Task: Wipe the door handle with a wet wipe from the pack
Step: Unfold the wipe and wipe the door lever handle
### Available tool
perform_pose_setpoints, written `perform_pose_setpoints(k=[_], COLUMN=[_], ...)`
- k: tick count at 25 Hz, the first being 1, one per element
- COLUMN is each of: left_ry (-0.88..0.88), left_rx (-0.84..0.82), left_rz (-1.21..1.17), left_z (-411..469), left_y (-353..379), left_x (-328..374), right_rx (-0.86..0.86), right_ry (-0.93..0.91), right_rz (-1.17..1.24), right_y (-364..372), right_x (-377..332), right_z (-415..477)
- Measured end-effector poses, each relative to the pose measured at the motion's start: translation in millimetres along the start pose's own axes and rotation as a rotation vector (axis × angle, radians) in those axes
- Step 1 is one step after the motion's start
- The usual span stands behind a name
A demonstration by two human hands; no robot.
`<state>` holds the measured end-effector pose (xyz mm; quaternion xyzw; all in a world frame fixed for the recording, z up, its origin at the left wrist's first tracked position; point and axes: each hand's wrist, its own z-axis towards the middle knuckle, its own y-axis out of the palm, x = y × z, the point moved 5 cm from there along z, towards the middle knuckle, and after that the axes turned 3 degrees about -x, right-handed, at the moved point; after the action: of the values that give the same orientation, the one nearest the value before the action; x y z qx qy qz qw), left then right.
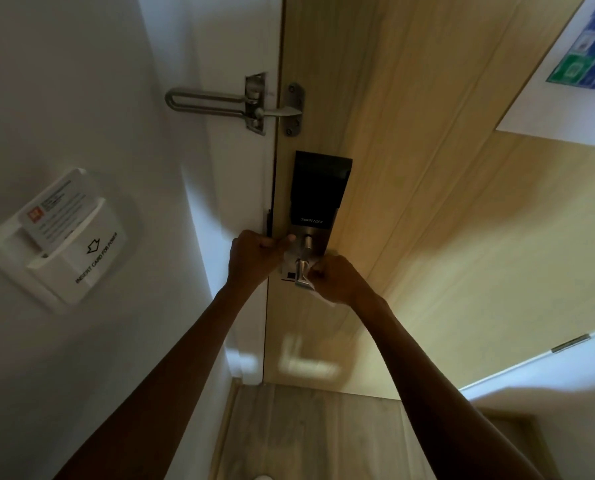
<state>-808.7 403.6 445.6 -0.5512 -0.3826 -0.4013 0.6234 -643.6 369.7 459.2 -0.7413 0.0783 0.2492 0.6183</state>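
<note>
Head view: right hand (pixel 337 282) grips wet wipe (pixel 323 299) against door handle (pixel 303 271). Left hand (pixel 254 252) pinches wipe's left end by smart lock (pixel 318 195).

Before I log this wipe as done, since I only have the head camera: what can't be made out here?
- Wet wipe: mostly hidden inside the right hand; only a pale edge shows.
- Door handle: its sides are covered by both hands, left hand included.
- The pack: not in view.
- Key card print in the wall holder: too small and blurred.
- Door notice: cut off by the right edge.
</note>
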Motion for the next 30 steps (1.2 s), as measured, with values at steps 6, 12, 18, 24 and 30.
perform_pose_setpoints(k=[6, 12, 18, 24, 30], left_ry=[-0.006, -0.026, 0.001, 0.009, -0.03], left_rx=[-0.01, -0.042, -0.032, -0.012, -0.026], left_rz=[-0.023, -0.048, -0.013, -0.016, -0.03], left_z=[2, 3, 2, 1, 1], left_y=[0, 1, -1, -1, 0], left_x=[-2, -5, 1, 1, -3], right_rx=[-0.128, -0.215, 0.06, 0.286, 0.443], right_ry=[0.042, 0.056, 0.012, 0.063, -0.046], right_rz=[-0.018, -0.013, -0.129, -0.165, -0.245], right_y=[-15, -20, 8, 20, 42], right_x=[21, 34, 7, -7, -20], right_z=[-12, -7, -6, -27, -30])
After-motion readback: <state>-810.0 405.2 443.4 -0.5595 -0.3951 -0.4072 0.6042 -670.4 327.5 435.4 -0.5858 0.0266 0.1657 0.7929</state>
